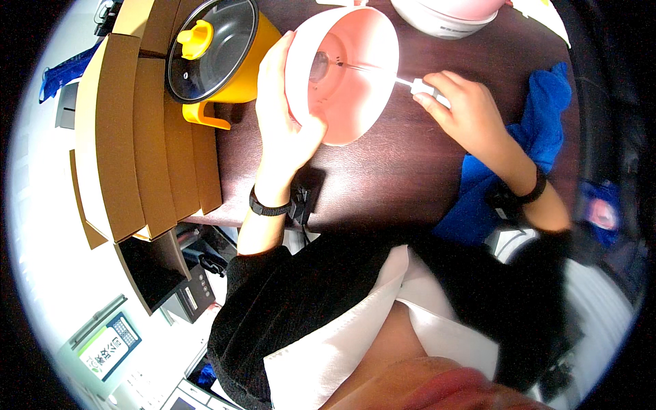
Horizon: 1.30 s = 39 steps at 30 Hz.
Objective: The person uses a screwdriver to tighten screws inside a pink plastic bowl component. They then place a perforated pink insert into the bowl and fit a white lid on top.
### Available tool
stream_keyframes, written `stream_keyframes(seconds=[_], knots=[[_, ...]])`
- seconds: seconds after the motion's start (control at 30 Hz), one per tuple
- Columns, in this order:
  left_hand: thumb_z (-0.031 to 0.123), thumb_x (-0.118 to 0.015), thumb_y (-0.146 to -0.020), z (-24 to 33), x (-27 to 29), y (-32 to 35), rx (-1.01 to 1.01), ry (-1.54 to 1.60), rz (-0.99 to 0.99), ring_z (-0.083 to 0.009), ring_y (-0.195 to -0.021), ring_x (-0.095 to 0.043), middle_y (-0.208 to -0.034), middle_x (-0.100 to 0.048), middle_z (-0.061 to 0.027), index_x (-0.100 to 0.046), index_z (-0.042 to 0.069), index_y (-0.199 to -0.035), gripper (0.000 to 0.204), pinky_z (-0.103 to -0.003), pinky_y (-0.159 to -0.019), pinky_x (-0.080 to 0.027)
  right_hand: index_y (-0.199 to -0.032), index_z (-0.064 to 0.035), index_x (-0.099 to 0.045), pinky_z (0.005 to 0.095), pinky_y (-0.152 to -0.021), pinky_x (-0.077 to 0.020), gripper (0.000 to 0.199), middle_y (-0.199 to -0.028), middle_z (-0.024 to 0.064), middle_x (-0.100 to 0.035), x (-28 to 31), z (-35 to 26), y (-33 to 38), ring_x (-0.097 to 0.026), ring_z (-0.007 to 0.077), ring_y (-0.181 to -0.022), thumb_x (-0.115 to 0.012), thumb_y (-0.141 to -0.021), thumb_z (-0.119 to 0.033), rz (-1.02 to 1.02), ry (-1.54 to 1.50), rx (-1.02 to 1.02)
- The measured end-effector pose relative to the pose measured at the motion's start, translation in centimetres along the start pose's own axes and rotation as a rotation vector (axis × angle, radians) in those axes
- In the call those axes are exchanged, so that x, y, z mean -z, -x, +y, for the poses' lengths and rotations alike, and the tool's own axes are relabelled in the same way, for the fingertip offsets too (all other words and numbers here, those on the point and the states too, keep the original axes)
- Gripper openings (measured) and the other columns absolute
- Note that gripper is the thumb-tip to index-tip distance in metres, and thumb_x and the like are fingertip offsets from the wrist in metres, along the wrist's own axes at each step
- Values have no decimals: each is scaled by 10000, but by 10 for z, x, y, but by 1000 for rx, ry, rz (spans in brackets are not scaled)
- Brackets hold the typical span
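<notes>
your left hand (290,130) clasps the tilted pink bowl (365,102) by its left side over the brown table (389,178), while your right hand (471,109) closes around a white-handled tool (418,87), its thin shaft reaching inside the bowl.

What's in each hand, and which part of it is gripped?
Left hand: the pink bowl, held by the left side of its wall. Right hand: the screwdriver, held by its white handle.
</notes>
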<state>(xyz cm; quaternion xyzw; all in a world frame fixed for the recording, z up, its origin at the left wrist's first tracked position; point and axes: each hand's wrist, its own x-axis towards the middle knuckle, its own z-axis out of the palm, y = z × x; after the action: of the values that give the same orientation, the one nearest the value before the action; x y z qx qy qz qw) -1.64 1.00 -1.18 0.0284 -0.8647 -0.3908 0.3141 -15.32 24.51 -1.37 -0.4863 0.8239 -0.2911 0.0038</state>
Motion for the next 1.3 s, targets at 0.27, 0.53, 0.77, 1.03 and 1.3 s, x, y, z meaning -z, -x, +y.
stream_keyframes(seconds=[0.27, 0.53, 0.77, 1.03, 1.3], knots=[[450, -559, -838, 1, 1, 0, -7, -8, 4, -274, -1255, -450, -1376, -429, -186, -326, -26, -1404, 775, -387, -1054, -348, -879, -20, -615, 446, -595, -503, 268, -765, 171, -615, -2, -1, -1, -625, 362, -665, -621, -872, -288, 2, -17, 0], [376, -548, -809, 2, 0, -1, -18, -58, 10, -281, -1236, -476, -1344, -466, -199, -338, -30, -1397, 744, -393, -1046, -359, -807, 0, -638, 423, -569, -480, 314, -673, 189, -608, 1, 0, -9, -599, 370, -608, -612, -881, -304, -72, -183, -89], [385, -545, -759, 6, 2, 1, -43, -26, -8, -300, -1242, -475, -1328, -483, -208, -365, -28, -1379, 766, -402, -1037, -371, -843, -3, -640, 264, -374, -348, 417, -609, 50, -555, 6, 14, -18, -469, 99, -444, -553, -931, -401, -483, -848, -607], [272, -522, -697, 8, -3, 0, -71, -62, 32, -307, -1243, -478, -1327, -490, -211, -381, -20, -1369, 746, -402, -1051, -358, -939, -19, -543, 198, -308, -260, 445, -588, -1, -466, -8, 4, 3, -381, 45, -397, -405, -990, -439, -705, -1528, -904], [234, -514, -662, 6, 0, 0, -24, -27, 37, -335, -1225, -486, -1321, -490, -220, -394, -23, -1357, 751, -411, -1045, -365, -786, -19, -568, 462, -555, -510, 331, -645, 197, -609, -10, -2, -3, -617, 382, -596, -557, -919, -322, -98, 18, -64]])
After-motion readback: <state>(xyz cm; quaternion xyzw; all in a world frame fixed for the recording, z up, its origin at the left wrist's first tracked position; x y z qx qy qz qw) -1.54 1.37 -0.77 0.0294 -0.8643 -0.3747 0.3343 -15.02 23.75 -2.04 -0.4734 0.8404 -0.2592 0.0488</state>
